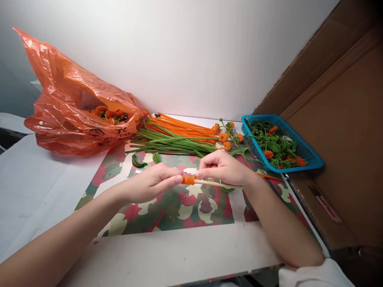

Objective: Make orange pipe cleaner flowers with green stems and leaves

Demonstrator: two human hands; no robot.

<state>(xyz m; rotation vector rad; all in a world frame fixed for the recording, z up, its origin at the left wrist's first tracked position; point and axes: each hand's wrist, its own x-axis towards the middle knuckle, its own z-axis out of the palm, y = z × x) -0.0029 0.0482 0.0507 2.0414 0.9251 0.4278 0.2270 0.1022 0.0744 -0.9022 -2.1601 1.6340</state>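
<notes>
- An orange pipe cleaner coil [188, 180] sits wound around the left end of a thin wooden stick [217, 183], held just above the patterned mat [179, 207] at picture centre.
- The left hand [149, 182], at 9 o'clock of the coil, pinches it narrowly between thumb and fingertips.
- The right hand [223, 168], at 3 o'clock, is closed on the stick; the stick's far end is hidden under the palm.
- At 12 o'clock lie loose orange and green pipe cleaners [176, 135].
- At 2 o'clock, a blue basket [311, 159] holds green and orange pieces, hard to make out singly.
- At 10 o'clock, an orange plastic bag [68, 111], its contents mostly hidden.
</notes>
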